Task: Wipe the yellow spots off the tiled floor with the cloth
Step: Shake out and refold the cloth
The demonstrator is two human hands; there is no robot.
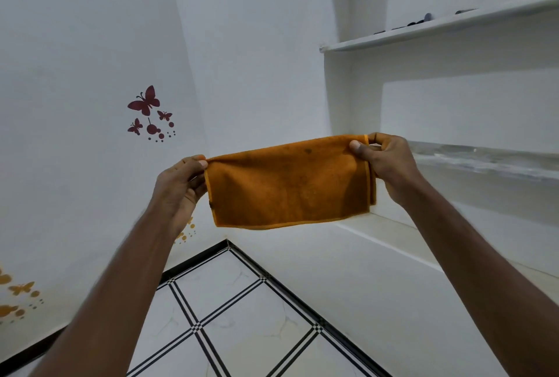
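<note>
An orange cloth (289,183), folded in half, hangs stretched in the air in front of me. My left hand (180,184) pinches its upper left corner and my right hand (385,165) pinches its upper right corner. A few dark smudges mark the cloth's upper part. The white tiled floor (239,313) with black line borders lies far below, between my forearms. I see no yellow spots on the part of the floor that shows.
A room corner is straight ahead. The left wall (75,134) bears maroon and yellow butterfly stickers. On the right are white built-in shelves (447,26), the upper one holding small dark objects, and a low ledge (393,234) just behind the cloth.
</note>
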